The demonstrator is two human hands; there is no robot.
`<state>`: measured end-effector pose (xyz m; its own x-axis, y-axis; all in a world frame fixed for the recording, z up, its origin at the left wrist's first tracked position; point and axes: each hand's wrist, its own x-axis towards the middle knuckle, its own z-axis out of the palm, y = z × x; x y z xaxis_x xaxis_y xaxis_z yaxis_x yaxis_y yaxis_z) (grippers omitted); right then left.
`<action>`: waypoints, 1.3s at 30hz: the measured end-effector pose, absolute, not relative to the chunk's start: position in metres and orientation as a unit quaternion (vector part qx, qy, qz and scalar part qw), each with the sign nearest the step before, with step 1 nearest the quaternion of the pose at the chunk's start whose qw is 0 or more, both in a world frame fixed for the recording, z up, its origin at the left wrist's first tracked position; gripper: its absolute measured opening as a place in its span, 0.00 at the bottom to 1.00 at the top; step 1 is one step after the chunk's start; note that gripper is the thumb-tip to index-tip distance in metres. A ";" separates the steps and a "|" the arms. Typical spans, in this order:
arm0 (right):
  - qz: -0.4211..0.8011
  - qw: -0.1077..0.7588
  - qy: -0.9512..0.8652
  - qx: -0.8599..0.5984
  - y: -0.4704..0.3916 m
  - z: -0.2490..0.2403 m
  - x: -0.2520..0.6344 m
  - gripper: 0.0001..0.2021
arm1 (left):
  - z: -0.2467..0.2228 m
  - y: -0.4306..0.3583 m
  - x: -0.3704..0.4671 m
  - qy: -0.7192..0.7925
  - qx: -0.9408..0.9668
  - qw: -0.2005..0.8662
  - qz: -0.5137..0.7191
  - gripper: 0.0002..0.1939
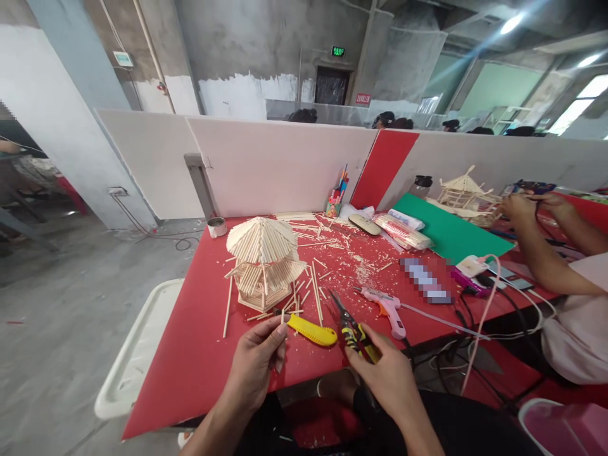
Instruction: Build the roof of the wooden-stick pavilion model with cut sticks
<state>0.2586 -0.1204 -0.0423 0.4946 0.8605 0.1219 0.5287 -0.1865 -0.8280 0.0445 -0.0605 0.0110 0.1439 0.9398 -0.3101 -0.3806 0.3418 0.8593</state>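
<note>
My left hand (261,348) pinches a short wooden stick (283,316) upright between thumb and fingers, at the table's front. In my right hand (382,364) are long-nosed pliers (349,323) with black and yellow handles, their tips pointing away over the red tabletop (180,354). Between my hands lies a yellow utility knife (313,330). Just beyond my left hand stands a small pavilion model (263,263) built of wooden sticks, with a layered, pointed roof. Loose sticks (316,294) and cut bits lie around its base.
A pink glue gun (389,310) with its cord lies right of the pliers. Farther back are a tin (217,227), a pen holder (334,204), bagged sticks (403,231) and a green board (441,228). At right, another person's hands (527,206) work beside a second stick model (468,193).
</note>
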 end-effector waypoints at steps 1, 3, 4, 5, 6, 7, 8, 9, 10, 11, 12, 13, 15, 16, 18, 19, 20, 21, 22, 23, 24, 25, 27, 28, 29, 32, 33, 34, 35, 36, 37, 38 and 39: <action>0.260 0.486 -0.427 -0.717 -0.123 -0.036 0.260 0.26 | 0.011 -0.061 0.045 0.444 0.315 0.687 0.481 0.21; 0.396 0.566 -0.367 -0.623 -0.129 -0.021 0.259 0.28 | 0.012 -0.061 0.047 0.442 0.315 0.687 0.483 0.21; 0.460 0.589 -0.353 -0.563 -0.130 -0.013 0.256 0.30 | 0.012 -0.061 0.049 0.442 0.314 0.688 0.484 0.21; 0.514 0.602 -0.345 -0.504 -0.132 -0.006 0.252 0.34 | 0.013 -0.061 0.050 0.441 0.313 0.688 0.485 0.21; 0.564 0.601 -0.343 -0.451 -0.133 0.001 0.246 0.37 | 0.014 -0.062 0.052 0.439 0.313 0.688 0.485 0.20; 0.607 0.588 -0.342 -0.410 -0.134 0.006 0.239 0.40 | 0.014 -0.062 0.053 0.437 0.316 0.688 0.486 0.20; 0.639 0.574 -0.342 -0.382 -0.136 0.009 0.232 0.42 | 0.015 -0.062 0.054 0.434 0.320 0.688 0.486 0.20; 0.661 0.558 -0.345 -0.363 -0.138 0.009 0.223 0.43 | 0.015 -0.062 0.054 0.431 0.326 0.686 0.487 0.20; 0.676 0.547 -0.349 -0.350 -0.140 0.008 0.215 0.43 | 0.016 -0.062 0.054 0.430 0.332 0.683 0.488 0.20; 0.687 0.534 -0.356 -0.342 -0.143 0.005 0.208 0.42 | 0.016 -0.062 0.054 0.431 0.339 0.677 0.491 0.20; 0.692 0.521 -0.366 -0.341 -0.147 0.001 0.201 0.39 | 0.016 -0.062 0.053 0.434 0.345 0.670 0.493 0.21; 0.692 0.508 -0.374 -0.350 -0.150 -0.003 0.195 0.36 | 0.016 -0.063 0.053 0.437 0.350 0.663 0.496 0.21; 0.662 0.488 -0.395 -0.409 -0.155 -0.012 0.186 0.27 | 0.016 -0.063 0.052 0.443 0.358 0.650 0.503 0.21; 0.621 0.484 -0.412 -0.458 -0.156 -0.016 0.183 0.22 | 0.015 -0.063 0.052 0.444 0.362 0.643 0.508 0.21; 0.470 0.480 -0.475 -0.569 -0.155 -0.021 0.179 0.24 | 0.015 -0.064 0.052 0.444 0.372 0.632 0.515 0.22; 0.372 0.469 -0.513 -0.615 -0.154 -0.023 0.177 0.30 | 0.014 -0.065 0.052 0.443 0.379 0.628 0.516 0.21; 0.278 0.451 -0.550 -0.645 -0.152 -0.024 0.174 0.36 | 0.014 -0.066 0.052 0.440 0.388 0.626 0.514 0.20; 0.201 0.429 -0.577 -0.665 -0.150 -0.026 0.172 0.40 | 0.013 -0.066 0.052 0.435 0.398 0.628 0.508 0.19; 0.148 0.407 -0.594 -0.678 -0.148 -0.027 0.169 0.42 | 0.012 -0.067 0.052 0.429 0.408 0.632 0.500 0.18; 0.119 0.387 -0.601 -0.689 -0.146 -0.028 0.166 0.44 | 0.011 -0.067 0.052 0.423 0.417 0.635 0.493 0.17; 0.105 0.372 -0.602 -0.699 -0.145 -0.030 0.164 0.44 | 0.010 -0.067 0.052 0.419 0.426 0.636 0.488 0.16; 0.098 0.360 -0.601 -0.706 -0.145 -0.031 0.161 0.44 | 0.009 -0.067 0.052 0.417 0.433 0.635 0.486 0.16; 0.087 0.347 -0.601 -0.715 -0.144 -0.033 0.158 0.45 | 0.008 -0.068 0.051 0.421 0.442 0.624 0.488 0.15; 0.080 0.344 -0.604 -0.714 -0.145 -0.033 0.157 0.45 | 0.008 -0.068 0.051 0.424 0.445 0.617 0.491 0.15; 0.073 0.344 -0.607 -0.713 -0.145 -0.034 0.157 0.45 | 0.009 -0.068 0.051 0.428 0.447 0.612 0.493 0.15; 0.060 0.346 -0.614 -0.707 -0.146 -0.036 0.157 0.45 | 0.012 -0.069 0.051 0.437 0.448 0.604 0.494 0.16; 0.057 0.345 -0.615 -0.707 -0.146 -0.037 0.157 0.45 | 0.013 -0.069 0.051 0.438 0.449 0.603 0.492 0.16; 0.052 0.344 -0.615 -0.708 -0.146 -0.037 0.156 0.45 | 0.013 -0.070 0.051 0.439 0.451 0.603 0.491 0.16; 0.048 0.344 -0.614 -0.709 -0.146 -0.038 0.155 0.45 | 0.014 -0.070 0.051 0.439 0.452 0.603 0.489 0.15; 0.044 0.344 -0.613 -0.710 -0.146 -0.039 0.155 0.45 | 0.014 -0.071 0.051 0.440 0.452 0.604 0.487 0.15; 0.042 0.345 -0.612 -0.711 -0.146 -0.040 0.154 0.45 | 0.014 -0.071 0.051 0.440 0.452 0.605 0.486 0.15; 0.041 0.346 -0.612 -0.710 -0.146 -0.041 0.153 0.45 | 0.013 -0.071 0.051 0.440 0.452 0.605 0.485 0.15; 0.040 0.347 -0.613 -0.709 -0.146 -0.042 0.153 0.45 | 0.013 -0.072 0.050 0.441 0.452 0.604 0.487 0.15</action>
<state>0.1526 -0.1457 -0.0420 0.2452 0.8969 0.3681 0.8408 -0.0077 -0.5413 0.0502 -0.0716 0.0129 0.1382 0.9862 -0.0916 -0.1890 0.1170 0.9750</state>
